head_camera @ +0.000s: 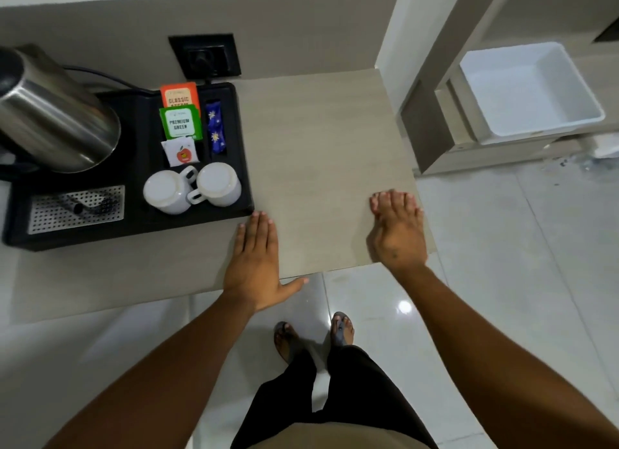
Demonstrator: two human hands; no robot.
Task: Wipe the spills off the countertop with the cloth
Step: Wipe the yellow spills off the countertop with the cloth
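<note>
The beige wood-grain countertop point(318, 140) fills the middle of the view. My left hand point(256, 261) lies flat and palm down on its front edge, fingers together, just right of the black tray's corner. My right hand point(397, 227) rests palm down near the counter's right front corner, fingers slightly apart. Neither hand holds anything. No cloth is in view, and I can make out no spill on the bare surface.
A black tray point(140, 227) at the left carries a steel kettle point(57, 113), two upturned white cups point(192, 190), tea sachets point(181, 120) and a perforated drip grid point(77, 209). A wall socket point(205, 57) sits behind. A white bin point(529, 90) stands on a shelf at the right.
</note>
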